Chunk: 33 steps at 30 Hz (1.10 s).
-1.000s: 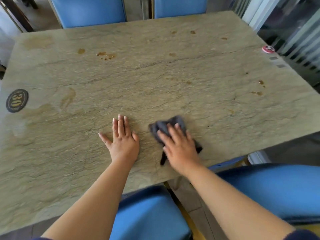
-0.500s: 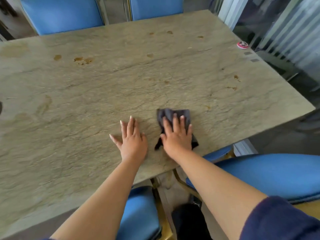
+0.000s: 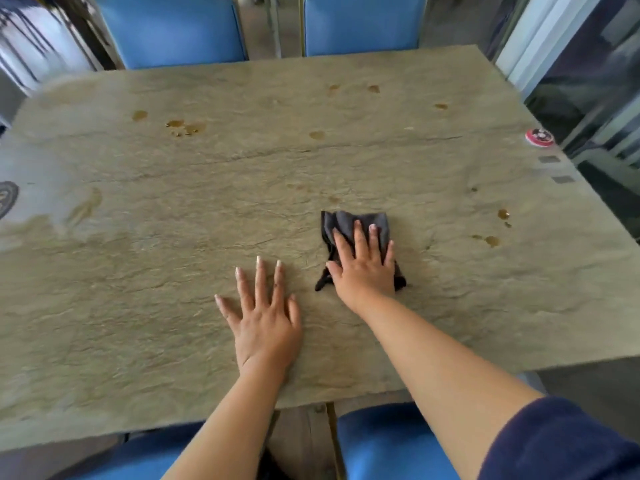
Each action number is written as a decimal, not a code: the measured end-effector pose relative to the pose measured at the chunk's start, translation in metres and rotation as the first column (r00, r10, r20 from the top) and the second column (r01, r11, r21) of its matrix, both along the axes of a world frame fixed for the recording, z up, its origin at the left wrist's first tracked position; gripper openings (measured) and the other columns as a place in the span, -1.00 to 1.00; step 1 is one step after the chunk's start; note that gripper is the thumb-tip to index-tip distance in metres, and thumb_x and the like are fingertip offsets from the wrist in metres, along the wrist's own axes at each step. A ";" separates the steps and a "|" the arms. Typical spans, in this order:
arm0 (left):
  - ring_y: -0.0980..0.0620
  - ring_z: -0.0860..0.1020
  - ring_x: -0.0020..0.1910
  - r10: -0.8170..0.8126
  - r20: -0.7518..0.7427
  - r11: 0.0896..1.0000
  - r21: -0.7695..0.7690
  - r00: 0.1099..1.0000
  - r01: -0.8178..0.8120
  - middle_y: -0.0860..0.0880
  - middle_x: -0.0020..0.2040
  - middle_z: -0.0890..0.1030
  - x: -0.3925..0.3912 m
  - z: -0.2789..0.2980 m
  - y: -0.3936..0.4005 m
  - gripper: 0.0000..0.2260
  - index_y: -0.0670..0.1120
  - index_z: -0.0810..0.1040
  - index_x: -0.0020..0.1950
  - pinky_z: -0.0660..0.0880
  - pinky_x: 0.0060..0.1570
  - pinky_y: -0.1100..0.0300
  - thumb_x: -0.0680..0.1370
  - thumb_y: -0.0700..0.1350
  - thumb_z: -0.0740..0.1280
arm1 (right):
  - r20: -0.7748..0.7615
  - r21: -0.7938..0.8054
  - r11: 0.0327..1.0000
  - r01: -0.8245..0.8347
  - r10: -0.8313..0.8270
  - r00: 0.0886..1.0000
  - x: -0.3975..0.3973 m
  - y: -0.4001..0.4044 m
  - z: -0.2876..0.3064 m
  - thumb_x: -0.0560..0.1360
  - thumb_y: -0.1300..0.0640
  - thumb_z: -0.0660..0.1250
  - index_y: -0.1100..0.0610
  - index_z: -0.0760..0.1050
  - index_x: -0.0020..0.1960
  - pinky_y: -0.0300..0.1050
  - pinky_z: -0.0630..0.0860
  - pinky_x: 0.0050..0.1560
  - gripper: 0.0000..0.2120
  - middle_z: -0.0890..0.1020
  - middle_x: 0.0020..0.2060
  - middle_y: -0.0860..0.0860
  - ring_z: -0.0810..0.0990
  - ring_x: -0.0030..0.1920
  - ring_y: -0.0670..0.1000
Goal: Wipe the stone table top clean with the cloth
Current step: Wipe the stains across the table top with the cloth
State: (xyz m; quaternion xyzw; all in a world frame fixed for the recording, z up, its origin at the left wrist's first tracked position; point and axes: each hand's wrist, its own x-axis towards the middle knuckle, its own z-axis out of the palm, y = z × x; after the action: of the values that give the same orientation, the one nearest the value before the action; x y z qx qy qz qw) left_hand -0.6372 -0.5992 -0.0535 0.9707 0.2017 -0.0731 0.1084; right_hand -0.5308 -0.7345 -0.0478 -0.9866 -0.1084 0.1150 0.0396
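A rough stone tabletop is filling the view, brown spills dotting its far half. The left hand is bracing flat, fingers spread, gripping nothing. The right hand is pressing flat on the dark cloth: likely soft, light, bunching easily, its long axis running away from the person.

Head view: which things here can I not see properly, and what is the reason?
- Cloth: its middle is hidden under the right hand.
- Round dark plaque: cut off by the left edge, marking unreadable.
- Red disc near the table's right edge: print too small.
- Near chairs: mostly hidden under the table.
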 end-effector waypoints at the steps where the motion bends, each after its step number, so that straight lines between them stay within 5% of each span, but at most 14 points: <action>1: -0.06 -0.42 0.50 -0.001 -0.003 1.000 0.010 1.000 0.001 0.09 0.55 -0.35 0.000 -0.001 0.000 -0.46 0.17 -0.33 0.53 -0.30 0.41 -0.32 0.59 0.14 -0.21 | -0.004 0.003 0.997 -0.077 0.077 0.997 -0.002 0.007 0.001 0.60 -0.22 -0.07 -0.17 -0.20 0.54 0.22 -0.33 0.45 -0.43 -0.24 0.55 0.00 -0.32 0.52 0.11; 4: -0.04 -0.40 0.51 -0.001 0.007 1.000 0.021 1.000 0.001 0.11 0.56 -0.33 0.000 -0.003 0.000 -0.45 0.18 -0.29 0.54 -0.28 0.43 -0.31 0.55 0.13 -0.26 | 0.025 0.052 0.911 -0.410 0.409 0.912 -0.017 -0.006 -0.002 0.59 -0.24 -0.10 -0.19 -0.17 0.54 0.17 -0.27 0.49 -0.44 -0.19 0.56 -0.03 -0.29 0.53 0.05; 6: -0.03 -0.37 0.52 0.001 0.021 1.000 0.023 1.000 -0.001 0.11 0.57 -0.29 0.000 -0.003 0.001 -0.44 0.18 -0.26 0.55 -0.26 0.44 -0.30 0.54 0.13 -0.24 | 0.063 0.078 0.740 -0.668 0.665 0.744 -0.017 -0.040 -0.002 0.57 -0.24 -0.10 -0.19 -0.06 0.54 0.12 -0.20 0.51 -0.45 -0.08 0.56 -0.06 -0.19 0.55 0.03; 8: -0.03 -0.35 0.53 0.003 0.035 1.000 0.025 0.999 -0.004 0.11 0.58 -0.26 0.000 -0.004 0.001 -0.44 0.19 -0.24 0.55 -0.26 0.44 -0.30 0.55 0.12 -0.19 | 0.064 0.054 0.664 -0.745 0.743 0.667 -0.001 -0.074 -0.003 0.59 -0.24 -0.12 -0.22 -0.03 0.53 0.08 -0.17 0.51 -0.48 -0.03 0.56 -0.09 -0.14 0.55 -0.01; 11: -0.02 -0.36 0.53 0.010 0.042 1.000 0.020 0.999 -0.011 0.12 0.57 -0.27 0.000 -0.005 0.001 -0.46 0.20 -0.25 0.55 -0.27 0.44 -0.29 0.59 0.10 -0.13 | 0.121 0.027 0.889 -0.457 0.451 0.884 0.025 -0.087 -0.007 0.57 -0.29 -0.26 -0.20 -0.05 0.53 0.13 -0.06 0.51 -0.45 0.01 0.56 -0.04 -0.10 0.55 0.02; 14: -0.02 -0.37 0.52 0.005 0.039 1.000 0.014 0.999 -0.005 0.12 0.57 -0.30 0.000 -0.004 0.001 -0.47 0.19 -0.26 0.55 -0.29 0.44 -0.29 0.61 0.10 -0.12 | 0.098 0.012 0.992 -0.124 0.122 0.988 0.024 -0.054 -0.008 0.60 -0.22 -0.11 -0.16 -0.08 0.54 0.12 -0.17 0.50 -0.46 -0.07 0.57 -0.03 -0.16 0.55 0.02; 18: -0.04 -0.35 0.53 -0.012 0.043 1.000 0.010 0.999 0.011 0.10 0.58 -0.27 0.000 -0.004 0.002 -0.47 0.18 -0.24 0.56 -0.29 0.44 -0.29 0.61 0.10 -0.14 | 0.026 0.010 0.948 -0.319 0.319 0.948 -0.021 -0.040 -0.002 0.59 -0.24 -0.16 -0.18 -0.21 0.53 0.12 -0.27 0.49 -0.44 -0.19 0.56 -0.03 -0.28 0.53 0.03; 21: -0.04 -0.34 0.53 -0.021 0.032 1.000 0.007 0.999 0.021 0.10 0.58 -0.27 -0.001 -0.004 0.003 -0.48 0.20 -0.24 0.55 -0.29 0.44 -0.29 0.61 0.11 -0.15 | 0.047 0.023 0.781 -0.624 0.623 0.781 -0.064 -0.083 -0.003 0.58 -0.24 -0.11 -0.19 -0.11 0.55 0.16 -0.18 0.50 -0.44 -0.09 0.56 -0.03 -0.20 0.55 0.05; 24: -0.04 -0.34 0.53 0.041 0.009 0.999 -0.011 0.999 -0.041 0.09 0.58 -0.26 0.001 -0.002 -0.001 -0.49 0.20 -0.22 0.56 -0.29 0.44 -0.27 0.62 0.10 -0.14 | 0.048 -0.007 0.665 -0.746 0.746 0.664 -0.067 -0.143 0.001 0.60 -0.24 -0.02 -0.19 0.01 0.54 0.13 -0.13 0.49 -0.47 0.00 0.56 -0.05 -0.10 0.55 0.03; 26: -0.07 -0.33 0.53 0.096 -0.003 0.994 -0.051 0.995 -0.096 0.06 0.59 -0.23 0.004 0.002 -0.015 -0.48 0.16 -0.18 0.57 -0.27 0.44 -0.30 0.63 0.09 -0.10 | 0.034 -0.033 0.739 -0.673 0.674 0.738 -0.048 -0.163 0.003 0.58 -0.28 -0.13 -0.24 -0.09 0.53 0.10 -0.19 0.49 -0.46 -0.07 0.56 -0.07 -0.15 0.55 0.02; 30: -0.01 -0.34 0.53 -0.044 0.023 0.994 -0.095 0.999 0.046 0.08 0.59 -0.23 0.008 0.008 -0.072 -0.48 0.10 -0.18 0.58 -0.29 0.43 -0.30 0.64 0.06 -0.09 | 0.013 -0.025 0.970 -0.240 0.241 0.971 -0.014 -0.139 0.002 0.56 -0.31 -0.21 -0.24 -0.27 0.50 0.14 -0.28 0.49 -0.44 -0.24 0.54 -0.06 -0.29 0.53 0.02; 33: -0.01 -0.32 0.54 0.012 0.055 0.994 -0.107 0.998 -0.006 0.11 0.59 -0.19 0.009 0.006 -0.100 -0.49 0.07 -0.13 0.59 -0.31 0.45 -0.24 0.64 0.01 -0.07 | -0.011 -0.005 0.948 -0.319 0.319 0.948 -0.030 -0.132 0.002 0.58 -0.28 -0.14 -0.18 -0.26 0.53 0.20 -0.29 0.48 -0.41 -0.29 0.53 -0.02 -0.34 0.52 0.06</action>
State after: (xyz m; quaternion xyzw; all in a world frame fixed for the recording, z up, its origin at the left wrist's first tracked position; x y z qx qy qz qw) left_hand -0.6284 -0.6992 -0.0477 0.9642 0.1988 -0.0562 0.1663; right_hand -0.5609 -0.8668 -0.0453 -0.9557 -0.2658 0.1251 0.0178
